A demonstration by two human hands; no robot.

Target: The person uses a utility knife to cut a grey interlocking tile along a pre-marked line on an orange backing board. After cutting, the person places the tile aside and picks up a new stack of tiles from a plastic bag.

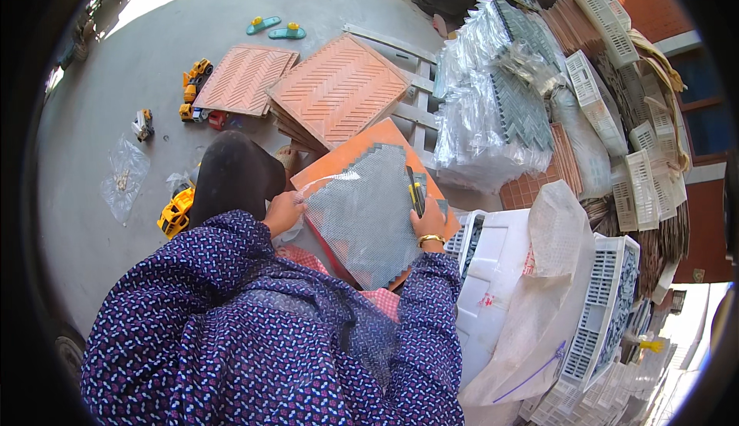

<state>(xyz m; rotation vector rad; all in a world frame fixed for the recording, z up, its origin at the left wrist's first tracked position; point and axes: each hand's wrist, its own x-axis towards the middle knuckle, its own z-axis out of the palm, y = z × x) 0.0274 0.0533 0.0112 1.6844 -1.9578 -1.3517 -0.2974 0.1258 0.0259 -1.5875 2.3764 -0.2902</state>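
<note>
Mesh sheet [362, 214], grey, lay on an orange board [392, 133] in the head view. It covered most of the surface; orange showed along the far edges and at the far corner. The board appeared to rest across the lap, near corner toward the body. Left hand [285, 212]: fingers pinched together at the board's left corner, apparently on a pale strip [327, 179] running along the sheet's edge. Right hand [433, 222]: closed around a yellow-and-black knife [416, 197] by the board's right corner, tip pointing away from the body; blade too small to make out. A white box [493, 272] stood just beyond the right arm.

Judged step: trimming or freeing the sheet's margin. Next move seemed to call for steady tension from the left fingers and a shallow cut, well clear of them.
</note>
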